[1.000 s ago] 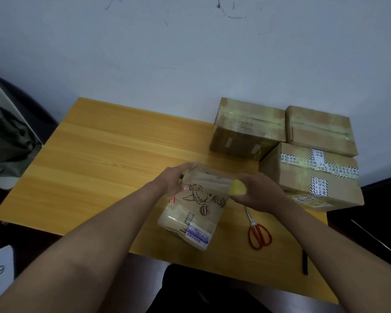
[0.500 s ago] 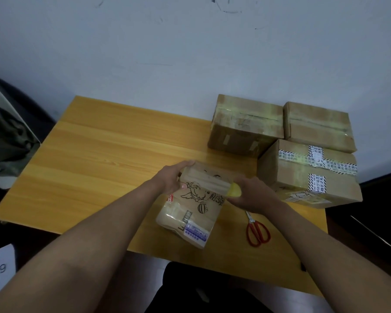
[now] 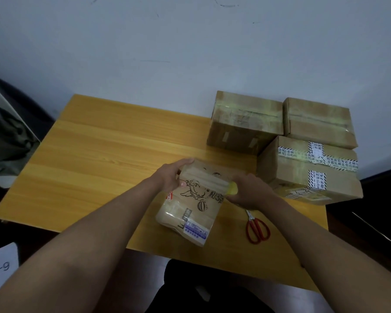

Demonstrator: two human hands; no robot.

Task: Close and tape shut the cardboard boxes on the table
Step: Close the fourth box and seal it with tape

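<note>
A small cardboard box (image 3: pixel 196 204) with a printed cartoon and a blue label stands tilted near the table's front edge. My left hand (image 3: pixel 171 176) grips its upper left corner. My right hand (image 3: pixel 250 192) holds a yellow-green tape roll (image 3: pixel 232 188) against the box's upper right side, and a strip of clear tape runs across the top between my hands. Three taped boxes stand at the back right: one brown box (image 3: pixel 244 123), a second box (image 3: pixel 318 122) beside it, and a box with black-and-white printed tape (image 3: pixel 307 168) in front.
Red-handled scissors (image 3: pixel 256 228) lie on the wooden table (image 3: pixel 95 159) just right of the small box. A dark chair with grey cloth (image 3: pixel 7 136) stands at the left. A white sheet marked 6-3 (image 3: pixel 0 265) lies at the lower left.
My hands and the small box have stayed almost still; the view has shifted slightly. The tape roll remains at the box's right side.
</note>
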